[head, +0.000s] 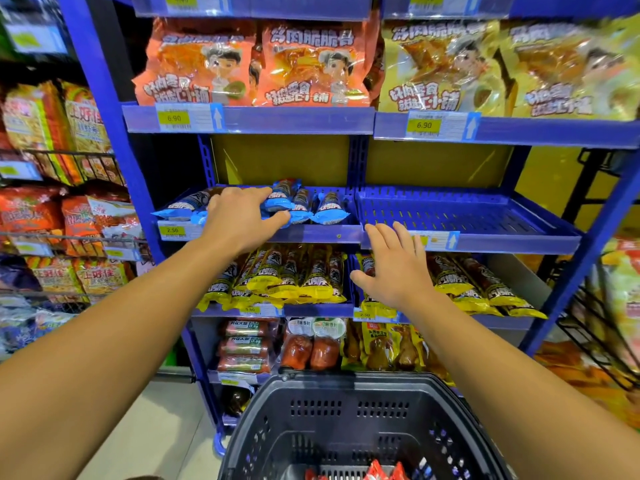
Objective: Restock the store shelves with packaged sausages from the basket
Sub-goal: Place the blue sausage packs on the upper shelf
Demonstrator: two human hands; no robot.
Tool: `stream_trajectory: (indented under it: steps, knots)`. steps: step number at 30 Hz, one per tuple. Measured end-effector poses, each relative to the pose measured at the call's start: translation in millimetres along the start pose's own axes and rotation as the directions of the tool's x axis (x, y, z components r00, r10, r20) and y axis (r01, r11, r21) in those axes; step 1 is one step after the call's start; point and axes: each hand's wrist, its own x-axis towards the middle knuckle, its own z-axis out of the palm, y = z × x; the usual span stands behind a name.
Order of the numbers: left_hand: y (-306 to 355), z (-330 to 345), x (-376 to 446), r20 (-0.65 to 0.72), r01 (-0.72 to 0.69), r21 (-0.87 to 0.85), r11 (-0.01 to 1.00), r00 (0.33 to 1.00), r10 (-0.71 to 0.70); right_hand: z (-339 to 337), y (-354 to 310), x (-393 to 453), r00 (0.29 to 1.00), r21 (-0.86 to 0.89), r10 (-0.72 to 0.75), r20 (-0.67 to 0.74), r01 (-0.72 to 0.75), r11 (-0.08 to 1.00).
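Note:
Several blue-wrapped sausage packs (327, 207) lie on the left half of the middle blue shelf (311, 233). My left hand (239, 216) reaches onto that shelf and grips one blue pack (282, 199) between thumb and fingers. My right hand (394, 263) hovers with its fingers spread and holds nothing, in front of the shelf edge by the bare right tray (450, 211). The dark basket (346, 417) stands below me, with a few red packs (377, 472) at its bottom.
Yellow-wrapped sausages (294, 275) fill the shelf below. Large orange snack bags (256, 64) and yellow snack bags (502, 67) stand on the shelf above. Wire racks of snacks (62, 168) flank the left side, and another wire rack (595, 323) is on the right.

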Motion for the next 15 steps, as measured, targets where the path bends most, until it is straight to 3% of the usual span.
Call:
stream_trajectory:
  steps: [3, 7, 11, 15]
  knots:
    - [1, -4, -7, 0.015, -0.024, 0.003, 1.0, 1.0, 0.024, -7, -1, -2, 0.999, -0.015, 0.006, 0.039, -0.006, 1.0]
    - [8, -4, -45, -0.077, -0.123, -0.014, 0.992, 0.99, 0.121, -14, -10, -14, 0.999, -0.017, -0.031, 0.017, 0.031, 0.999]
    - [21, 6, -99, -0.089, -0.178, -0.263, 0.948, 0.983, 0.16, -10, -22, -44, 0.991, -0.003, -0.135, 0.015, 0.136, 0.991]
    - [32, 30, -147, -0.003, -0.172, -0.336, 0.926, 0.983, 0.181, 10, -28, -83, 0.981, 0.024, -0.181, 0.063, 0.18, 0.983]
